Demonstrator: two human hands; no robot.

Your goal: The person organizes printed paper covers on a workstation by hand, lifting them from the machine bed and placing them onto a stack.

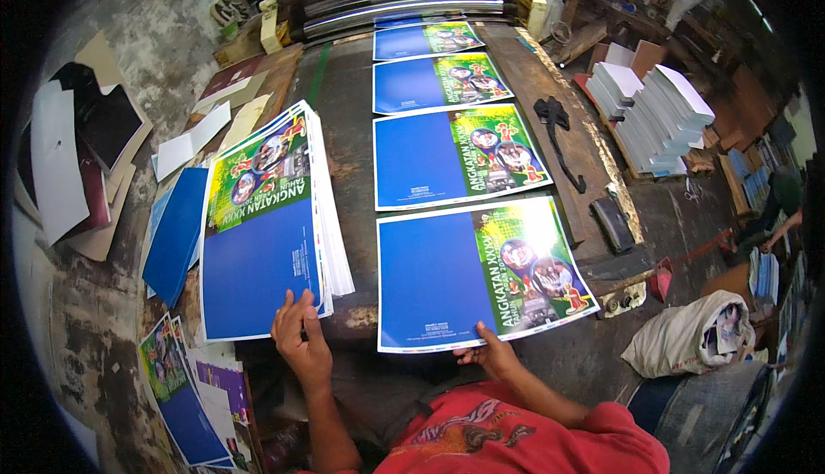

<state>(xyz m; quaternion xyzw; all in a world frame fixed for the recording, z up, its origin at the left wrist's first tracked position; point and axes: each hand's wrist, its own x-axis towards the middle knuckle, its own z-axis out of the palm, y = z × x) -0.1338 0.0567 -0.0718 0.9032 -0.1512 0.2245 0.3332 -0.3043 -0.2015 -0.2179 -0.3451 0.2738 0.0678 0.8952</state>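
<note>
Printed sheet (430, 285) lies at the near edge of the table (345, 143), pinched by your right hand (491, 354), thumb on top. Your left hand (303, 336) points forward, fingers loosely apart, by the stack's (253, 281) near right corner.

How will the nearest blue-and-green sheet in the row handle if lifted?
The nearest sheet is probably light, as its edge looks thin. With the right hand pinching only its near edge, it may flex or sag. Bright glare suggests a glossy, perhaps slippery face.
</note>
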